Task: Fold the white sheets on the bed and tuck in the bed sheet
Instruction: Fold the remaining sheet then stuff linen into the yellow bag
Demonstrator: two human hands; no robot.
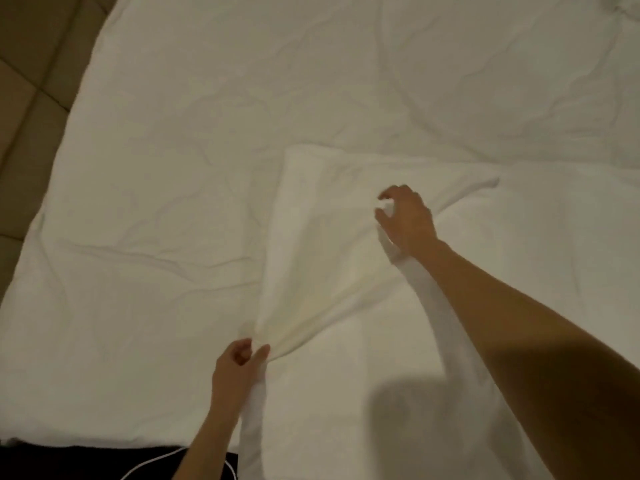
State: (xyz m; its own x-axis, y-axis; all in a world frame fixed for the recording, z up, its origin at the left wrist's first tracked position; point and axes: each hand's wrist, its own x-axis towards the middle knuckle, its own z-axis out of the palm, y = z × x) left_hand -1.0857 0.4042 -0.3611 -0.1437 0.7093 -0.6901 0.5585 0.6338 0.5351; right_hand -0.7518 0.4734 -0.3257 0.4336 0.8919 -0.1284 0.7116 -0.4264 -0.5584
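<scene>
Across nearly the whole view, a bed (173,168) covered by a wrinkled white bed sheet (346,81), creased in long shallow folds, running out of view at the top and right. Along the left edge, a tan floor (31,98) of large tiles with dark joints, meeting the curved side of the bed. On top of the bed sheet, right of centre, a smaller white sheet (329,237), partly folded, one squared corner lying flat toward the middle of the bed, the near part gathered into taut pleats fanning down to the lower left. Stretched between the two hands, with a loose strip hanging down from each grip. At lower right, a soft grey shadow on the cloth beneath the right forearm. Along the bottom edge, a dark band below the mattress edge, crossed by a thin white cord (152,462); nature of the band unclear. Right hand (407,220), reaching in from the lower right on a bare arm, fingers curled and pinching the far edge of the white sheet, lifted slightly off the bed. Left hand (239,368), low and near the body, thumb and fingers closed round the bunched near corner of the same white sheet.
</scene>
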